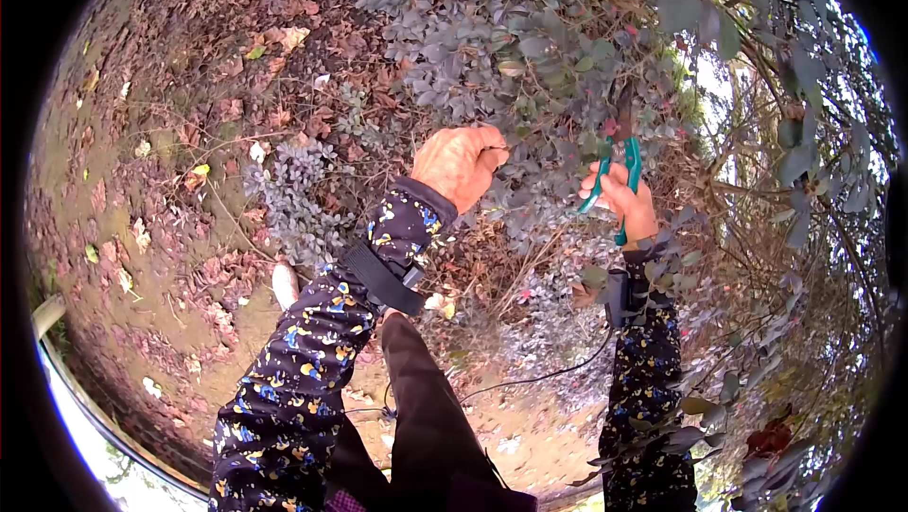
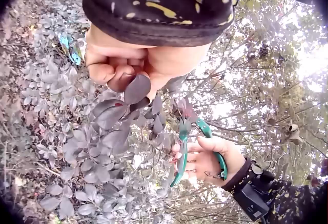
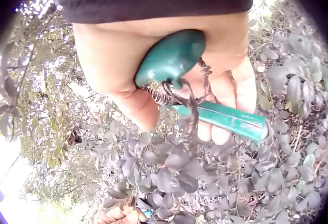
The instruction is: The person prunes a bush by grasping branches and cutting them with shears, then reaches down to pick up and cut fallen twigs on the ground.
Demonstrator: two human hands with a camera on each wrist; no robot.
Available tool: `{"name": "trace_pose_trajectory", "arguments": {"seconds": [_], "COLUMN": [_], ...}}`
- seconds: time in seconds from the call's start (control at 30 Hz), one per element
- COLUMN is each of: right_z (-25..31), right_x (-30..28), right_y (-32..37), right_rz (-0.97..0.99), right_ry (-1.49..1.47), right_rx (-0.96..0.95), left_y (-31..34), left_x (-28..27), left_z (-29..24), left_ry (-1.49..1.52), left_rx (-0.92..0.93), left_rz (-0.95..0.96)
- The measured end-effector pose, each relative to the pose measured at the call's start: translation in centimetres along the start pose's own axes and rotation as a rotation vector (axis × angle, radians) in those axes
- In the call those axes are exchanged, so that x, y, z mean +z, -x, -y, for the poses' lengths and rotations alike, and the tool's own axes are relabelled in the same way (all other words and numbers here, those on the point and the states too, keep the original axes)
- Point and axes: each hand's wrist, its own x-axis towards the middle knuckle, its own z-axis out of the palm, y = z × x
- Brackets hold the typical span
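My left hand (image 1: 461, 167) is at the edge of a purple-leaved shrub (image 1: 473, 58), its fingers curled in. Between its thumb and fingers it pinches a leafy twig (image 2: 137, 88), whose dark leaves stick out past the fingertips in the left wrist view. To the right, my right hand (image 1: 626, 202) grips pruning shears (image 1: 634, 167) by their green handles. Those handles stand spread apart, one against the palm and the other under the fingers. In the right wrist view a coil spring and twisted wire show between the handles. The blades point up into the foliage, which partly hides them.
Dense branches (image 1: 757, 181) rise along the right side, some leaves overlapping the right sleeve (image 1: 648, 399). Fallen leaves (image 1: 227, 313) cover the ground at left, with a small low plant (image 1: 301, 195) there. A thin cable (image 1: 539, 380) runs near the legs.
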Motion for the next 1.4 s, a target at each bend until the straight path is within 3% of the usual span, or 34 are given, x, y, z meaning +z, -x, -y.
{"name": "trace_pose_trajectory", "arguments": {"seconds": [0.2, 0.3, 0.33, 0.43, 0.5, 0.6, 0.67, 0.73, 0.77, 0.83, 0.9, 0.97, 1.0, 1.03, 1.1, 1.2, 1.27, 1.4], "right_z": [0.9, 1.0, 0.5, 0.7, 0.4, 0.3, -0.1, -2.5, -2.9, -8.1, -11.7, -13.2, -13.4, -13.4, -13.6, -13.4, -13.2, -13.2], "right_x": [0.6, 0.4, 0.5, 0.0, 0.3, 1.5, 3.4, 6.5, 9.0, 12.3, 15.0, 15.9, 15.9, 15.7, 15.3, 13.2, 11.8, 9.8], "right_y": [-0.2, -0.4, -0.5, -0.4, 0.0, 0.9, 2.5, 4.7, 6.1, 8.2, 10.4, 12.3, 13.0, 13.6, 14.4, 14.8, 15.0, 15.9], "right_rz": [-0.028, -0.047, -0.148, -0.053, -0.067, -0.075, -0.151, -0.041, -0.021, 0.168, 0.164, 0.2, 0.198, 0.17, 0.142, 0.03, -0.007, -0.135], "right_ry": [-0.079, -0.074, -0.071, -0.142, -0.224, -0.392, -0.232, 0.07, 0.084, -0.116, -0.224, -0.18, -0.179, -0.26, -0.342, -0.231, -0.273, -0.311], "right_rx": [0.154, 0.068, 0.036, -0.01, 0.016, 0.055, 0.157, 0.182, 0.347, 0.402, 0.551, 0.645, 0.651, 0.676, 0.702, 0.717, 0.711, 0.656], "left_y": [0.3, 0.4, 0.5, 0.5, 0.5, 0.4, 1.0, 2.3, 3.0, 5.1, 7.6, 10.1, 10.7, 11.1, 11.0, 8.3, 5.4, 0.1], "left_x": [0.7, 0.6, 0.7, 0.9, 0.4, 0.5, 0.6, 0.5, 0.8, -0.1, -0.8, -0.6, -1.8, -1.6, -1.6, 0.1, 1.4, 3.4], "left_z": [0.3, 0.1, 0.2, 0.6, 0.1, 0.8, 2.0, 3.5, 5.5, 7.4, 10.8, 17.4, 15.4, 17.7, 15.6, 12.4, 9.0, 1.3], "left_ry": [0.061, 0.029, 0.031, 0.048, -0.004, -0.011, -0.071, -0.158, -0.132, -0.244, -0.262, -0.565, -0.545, -0.608, -0.638, -0.449, -0.264, -0.146], "left_rx": [0.071, 0.032, 0.032, 0.061, -0.038, -0.034, -0.009, -0.057, -0.016, -0.117, -0.193, -0.316, -0.366, -0.433, -0.465, -0.323, -0.076, 0.162], "left_rz": [-0.021, -0.002, -0.001, -0.047, 0.005, -0.001, 0.007, 0.005, -0.011, -0.005, 0.01, 0.126, 0.162, 0.259, 0.194, 0.007, -0.197, -0.206]}}
